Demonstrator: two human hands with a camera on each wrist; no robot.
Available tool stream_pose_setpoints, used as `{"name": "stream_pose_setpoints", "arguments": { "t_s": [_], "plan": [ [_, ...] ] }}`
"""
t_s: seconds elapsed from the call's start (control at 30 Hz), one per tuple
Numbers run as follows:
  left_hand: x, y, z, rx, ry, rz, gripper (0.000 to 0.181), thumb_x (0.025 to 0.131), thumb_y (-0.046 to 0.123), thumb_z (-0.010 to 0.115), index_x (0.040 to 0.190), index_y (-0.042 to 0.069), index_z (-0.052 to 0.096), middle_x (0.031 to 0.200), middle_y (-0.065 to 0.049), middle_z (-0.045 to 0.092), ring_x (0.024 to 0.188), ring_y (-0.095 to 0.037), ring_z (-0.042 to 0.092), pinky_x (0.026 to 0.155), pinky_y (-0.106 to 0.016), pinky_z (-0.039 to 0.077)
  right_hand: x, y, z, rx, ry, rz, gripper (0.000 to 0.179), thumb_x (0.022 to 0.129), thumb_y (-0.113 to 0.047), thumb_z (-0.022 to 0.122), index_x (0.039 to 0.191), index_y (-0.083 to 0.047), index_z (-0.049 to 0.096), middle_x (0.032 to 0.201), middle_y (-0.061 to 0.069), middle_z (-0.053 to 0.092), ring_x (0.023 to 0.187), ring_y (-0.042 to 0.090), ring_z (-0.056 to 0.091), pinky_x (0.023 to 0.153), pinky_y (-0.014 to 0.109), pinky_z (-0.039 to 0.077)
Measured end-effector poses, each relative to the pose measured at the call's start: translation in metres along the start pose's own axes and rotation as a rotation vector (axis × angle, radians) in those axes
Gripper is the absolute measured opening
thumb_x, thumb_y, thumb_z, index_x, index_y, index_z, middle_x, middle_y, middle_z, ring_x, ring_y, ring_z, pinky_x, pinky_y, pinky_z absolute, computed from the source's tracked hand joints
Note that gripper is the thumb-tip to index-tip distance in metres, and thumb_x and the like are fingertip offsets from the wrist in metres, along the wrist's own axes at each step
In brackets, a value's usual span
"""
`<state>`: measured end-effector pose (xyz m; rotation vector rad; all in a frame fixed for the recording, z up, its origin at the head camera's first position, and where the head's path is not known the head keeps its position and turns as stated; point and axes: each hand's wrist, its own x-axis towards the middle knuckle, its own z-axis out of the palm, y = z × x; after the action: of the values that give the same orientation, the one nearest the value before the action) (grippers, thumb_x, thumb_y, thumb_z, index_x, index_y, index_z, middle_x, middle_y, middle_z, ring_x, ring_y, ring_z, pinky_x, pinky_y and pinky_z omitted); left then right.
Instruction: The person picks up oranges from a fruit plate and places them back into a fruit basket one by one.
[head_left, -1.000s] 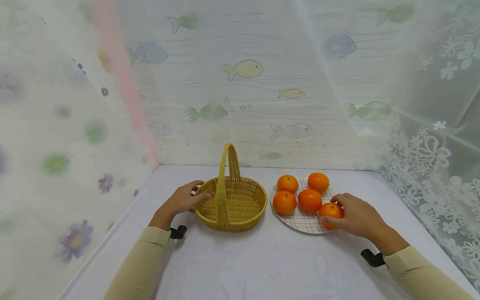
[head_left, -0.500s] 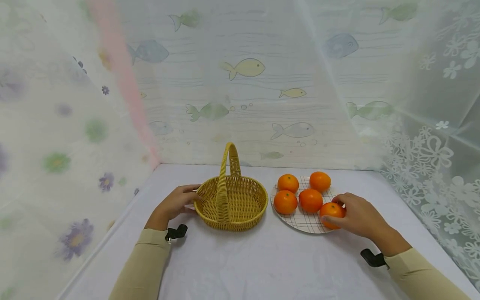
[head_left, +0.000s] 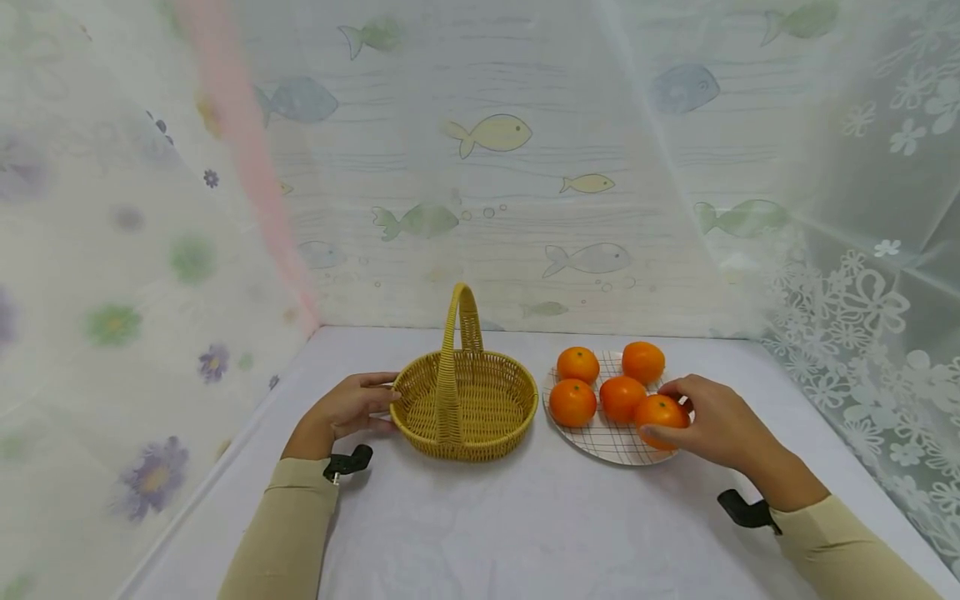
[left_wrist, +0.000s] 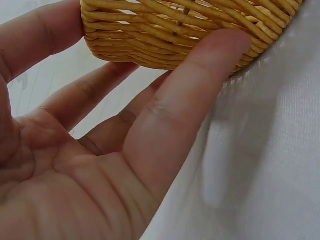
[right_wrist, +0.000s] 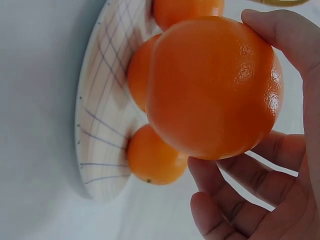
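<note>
A yellow wicker basket [head_left: 491, 408] with a tall arched handle stands at the centre of the table. My left hand [head_left: 352, 408] rests against its left end. In the left wrist view, the fairly straight thumb [left_wrist: 185, 105] lies along the woven wall, and the other fingers reach toward its far side. My right hand [head_left: 716, 417] grips an orange [head_left: 660, 419] at the right front of a round plate [head_left: 611, 446]. Thumb and fingertips hold it from opposite sides, and in the right wrist view the orange [right_wrist: 215, 87] stands off the plate.
Several other oranges [head_left: 572, 403] sit on the checked plate, to the right of the basket. A white cloth [head_left: 495, 525] covers the table. Patterned curtains [head_left: 487, 233] hang behind it and at both sides.
My left thumb has come off the basket's inside, and that hand has drawn back to the outer left wall. My right hand has raised the orange slightly.
</note>
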<state>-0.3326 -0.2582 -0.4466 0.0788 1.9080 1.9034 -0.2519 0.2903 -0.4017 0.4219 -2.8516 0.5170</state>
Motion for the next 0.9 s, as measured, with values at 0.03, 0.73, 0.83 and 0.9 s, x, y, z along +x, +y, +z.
{"name": "stream_pose_setpoints", "arguments": {
  "t_s": [0.03, 0.73, 0.83, 0.9],
  "plan": [
    [0.0, 0.0, 0.0, -0.008, -0.004, -0.001, 0.06, 0.091, 0.01, 0.062, 0.145, 0.007, 0.037, 0.139, -0.02, 0.047, 0.119, -0.031, 0.056, 0.085, -0.054, 0.052, 0.001, -0.001, 0.0, 0.002, 0.007, -0.009, 0.07, 0.066, -0.07, 0.071, 0.11, -0.016, 0.065, 0.097, -0.005, 0.063, 0.083, 0.014, 0.055, 0.069, 0.029, 0.049],
    [0.002, -0.004, -0.004, -0.05, -0.041, 0.009, 0.06, 0.09, 0.007, 0.062, 0.145, 0.008, 0.037, 0.143, -0.021, 0.041, 0.122, -0.035, 0.052, 0.086, -0.056, 0.05, 0.017, -0.027, -0.003, 0.081, 0.1, -0.129, 0.064, 0.066, -0.065, 0.074, 0.11, -0.019, 0.064, 0.093, -0.01, 0.062, 0.082, 0.01, 0.055, 0.067, 0.03, 0.051],
    [0.002, -0.004, -0.004, -0.052, -0.039, 0.0, 0.06, 0.09, 0.008, 0.063, 0.144, 0.009, 0.038, 0.142, -0.021, 0.043, 0.122, -0.036, 0.052, 0.086, -0.056, 0.05, 0.019, -0.032, -0.002, 0.091, 0.102, -0.156, 0.064, 0.068, -0.065, 0.074, 0.11, -0.019, 0.065, 0.093, -0.011, 0.061, 0.082, 0.009, 0.055, 0.067, 0.03, 0.051],
    [0.002, -0.004, -0.004, -0.049, -0.042, 0.001, 0.061, 0.09, 0.008, 0.063, 0.145, 0.009, 0.037, 0.142, -0.021, 0.043, 0.122, -0.036, 0.052, 0.086, -0.056, 0.05, 0.021, -0.036, -0.002, 0.103, 0.106, -0.173, 0.063, 0.068, -0.064, 0.074, 0.111, -0.019, 0.065, 0.094, -0.011, 0.062, 0.082, 0.008, 0.055, 0.067, 0.029, 0.051]
  ]
}}
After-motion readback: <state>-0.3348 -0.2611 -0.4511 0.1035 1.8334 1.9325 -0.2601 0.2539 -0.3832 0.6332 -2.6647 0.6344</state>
